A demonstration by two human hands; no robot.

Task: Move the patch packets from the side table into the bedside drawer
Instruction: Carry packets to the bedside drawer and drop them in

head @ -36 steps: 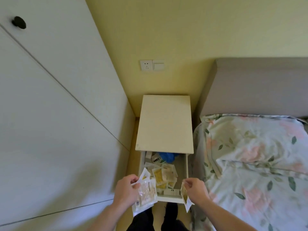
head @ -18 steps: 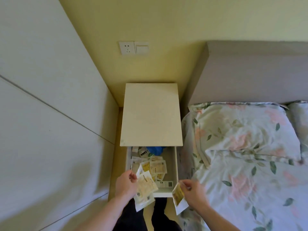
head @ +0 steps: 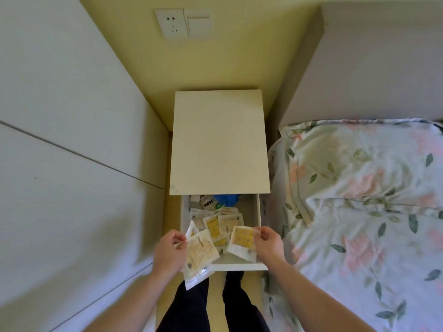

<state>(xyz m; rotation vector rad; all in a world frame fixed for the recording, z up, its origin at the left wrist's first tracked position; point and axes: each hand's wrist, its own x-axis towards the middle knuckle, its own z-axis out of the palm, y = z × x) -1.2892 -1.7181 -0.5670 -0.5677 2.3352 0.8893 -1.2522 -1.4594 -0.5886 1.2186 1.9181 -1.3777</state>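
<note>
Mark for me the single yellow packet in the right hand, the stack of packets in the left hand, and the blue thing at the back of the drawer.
Yellow-and-white patch packet [head: 242, 241], head view, its yellow printed face.
Stack of pale patch packets [head: 201, 253], head view, top packet's middle.
Crumpled blue object [head: 226, 199], head view, its visible front.

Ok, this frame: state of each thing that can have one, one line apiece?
Bedside drawer: pulled open, packets lying inside.
Left hand: grips a bunch of patch packets over the drawer's front left corner.
Right hand: pinches a single patch packet above the drawer.
Side table top: nothing on it.
Wall switch: position unclear.
</note>
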